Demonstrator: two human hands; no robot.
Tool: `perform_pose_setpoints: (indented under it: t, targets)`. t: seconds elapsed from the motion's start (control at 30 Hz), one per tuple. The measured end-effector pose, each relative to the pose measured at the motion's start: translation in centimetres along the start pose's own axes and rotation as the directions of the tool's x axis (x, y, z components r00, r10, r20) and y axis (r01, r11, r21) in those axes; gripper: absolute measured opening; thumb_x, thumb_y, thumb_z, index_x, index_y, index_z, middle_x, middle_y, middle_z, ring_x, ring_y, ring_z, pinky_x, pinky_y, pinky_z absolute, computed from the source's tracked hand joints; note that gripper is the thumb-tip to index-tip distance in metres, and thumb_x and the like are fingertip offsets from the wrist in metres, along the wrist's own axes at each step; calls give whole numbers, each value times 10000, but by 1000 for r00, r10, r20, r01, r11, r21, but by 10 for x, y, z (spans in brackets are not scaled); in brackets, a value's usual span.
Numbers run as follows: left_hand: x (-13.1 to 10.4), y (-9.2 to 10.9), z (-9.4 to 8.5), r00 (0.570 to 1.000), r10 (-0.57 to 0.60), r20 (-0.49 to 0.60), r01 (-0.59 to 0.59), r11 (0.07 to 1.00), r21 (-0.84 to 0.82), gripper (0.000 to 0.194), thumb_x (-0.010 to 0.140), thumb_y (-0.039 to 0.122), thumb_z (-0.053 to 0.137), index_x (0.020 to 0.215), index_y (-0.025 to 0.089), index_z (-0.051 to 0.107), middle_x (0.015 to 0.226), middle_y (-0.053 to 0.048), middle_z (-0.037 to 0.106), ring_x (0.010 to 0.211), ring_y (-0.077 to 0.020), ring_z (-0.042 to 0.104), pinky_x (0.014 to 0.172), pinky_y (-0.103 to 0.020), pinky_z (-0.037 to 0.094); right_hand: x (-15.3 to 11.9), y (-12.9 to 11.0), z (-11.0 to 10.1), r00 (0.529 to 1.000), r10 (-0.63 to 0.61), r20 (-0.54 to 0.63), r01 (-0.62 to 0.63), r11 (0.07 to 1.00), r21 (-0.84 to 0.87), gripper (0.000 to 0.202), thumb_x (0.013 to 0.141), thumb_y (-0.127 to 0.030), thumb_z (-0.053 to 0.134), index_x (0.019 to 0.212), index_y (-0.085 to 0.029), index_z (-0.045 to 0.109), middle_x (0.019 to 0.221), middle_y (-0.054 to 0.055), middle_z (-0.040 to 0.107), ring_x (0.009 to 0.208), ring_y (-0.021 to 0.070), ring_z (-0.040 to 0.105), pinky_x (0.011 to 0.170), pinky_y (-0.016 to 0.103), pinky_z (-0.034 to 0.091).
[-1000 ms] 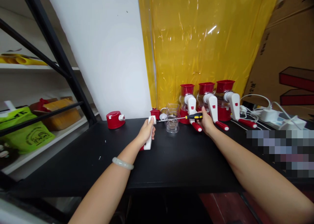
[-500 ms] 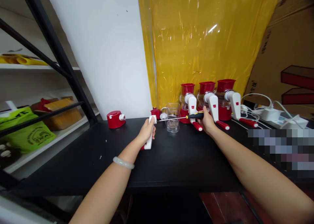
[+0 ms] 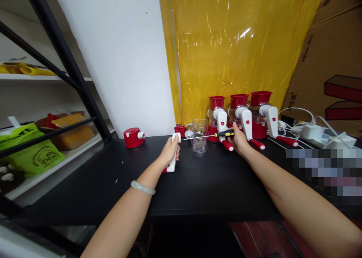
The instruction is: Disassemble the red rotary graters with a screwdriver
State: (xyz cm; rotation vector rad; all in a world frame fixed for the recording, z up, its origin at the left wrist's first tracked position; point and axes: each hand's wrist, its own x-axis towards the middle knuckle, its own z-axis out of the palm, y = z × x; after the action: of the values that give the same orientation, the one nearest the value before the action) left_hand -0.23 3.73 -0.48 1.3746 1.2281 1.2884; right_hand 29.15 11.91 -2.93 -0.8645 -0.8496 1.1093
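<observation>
My left hand [image 3: 170, 151] is wrapped round a white crank handle [image 3: 172, 165] with a red grip, held upright above the black table. In my right hand [image 3: 238, 139] is a screwdriver [image 3: 224, 134] with a black and yellow handle. Its long shaft points left, and the tip meets the white hub at the top of the crank handle; the exact contact is too small to make out. Behind the shaft stand clear plastic parts [image 3: 199, 145], a white-ended drum [image 3: 189, 131] and a small red hopper [image 3: 179, 129].
Three red and white rotary graters [image 3: 217, 116] with cranks stand at the back right. A red base [image 3: 134, 138] sits at the back left of the black table [image 3: 198, 190]. White cables and adapters [image 3: 312, 130] lie at the right. Shelving with a black frame [image 3: 82, 96] borders the left.
The screwdriver's handle has turned slightly about its length, showing more yellow now. Both hands stay in nearly the same place.
</observation>
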Motion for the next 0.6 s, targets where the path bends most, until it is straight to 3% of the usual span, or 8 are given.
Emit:
perform_pose_setpoints:
  t: [0.1, 0.27, 0.37, 0.47, 0.6]
  targets:
    - [-1, 1, 0, 1000, 1, -4, -1, 1000, -3, 511, 834, 732, 491, 917, 236, 398, 532, 98, 441, 354, -78, 392, 347, -183, 349, -1, 1, 0, 998, -64, 26, 66, 994, -82, 437, 678, -580, 764, 647, -235, 497, 400, -61, 419, 366, 103, 383, 366, 244, 296]
    - [-1, 2, 0, 1000, -3, 2, 3, 1000, 14, 514, 841, 737, 472, 930, 236, 398, 520, 102, 426, 348, -80, 388, 343, -184, 352, -2, -1, 2, 998, -19, 62, 8, 987, 158, 330, 595, -372, 816, 667, -219, 532, 527, -45, 550, 437, 100, 470, 393, 227, 357]
    - [-1, 2, 0, 1000, 2, 4, -2, 1000, 19, 517, 838, 739, 476, 922, 236, 393, 525, 101, 433, 350, -77, 390, 342, -183, 358, -1, -2, 1, 997, 45, 57, -55, 983, 176, 343, 654, -458, 781, 693, -219, 538, 567, -30, 583, 448, 109, 492, 392, 234, 382]
    - [0, 1, 0, 1000, 0, -1, 0, 1000, 16, 522, 835, 744, 475, 920, 236, 391, 522, 104, 429, 349, -77, 393, 341, -180, 355, 0, -1, 0, 1000, 16, 11, -17, 999, 46, 422, 727, -602, 707, 676, -224, 526, 456, -38, 494, 384, 108, 429, 353, 237, 333]
    - [0, 0, 0, 1000, 5, 4, -5, 1000, 19, 518, 839, 740, 469, 919, 235, 387, 516, 104, 426, 350, -81, 390, 335, -187, 364, -2, 1, -1, 996, -69, 53, 70, 997, -20, 389, 682, -498, 788, 637, -219, 520, 407, -56, 438, 378, 97, 412, 364, 227, 337]
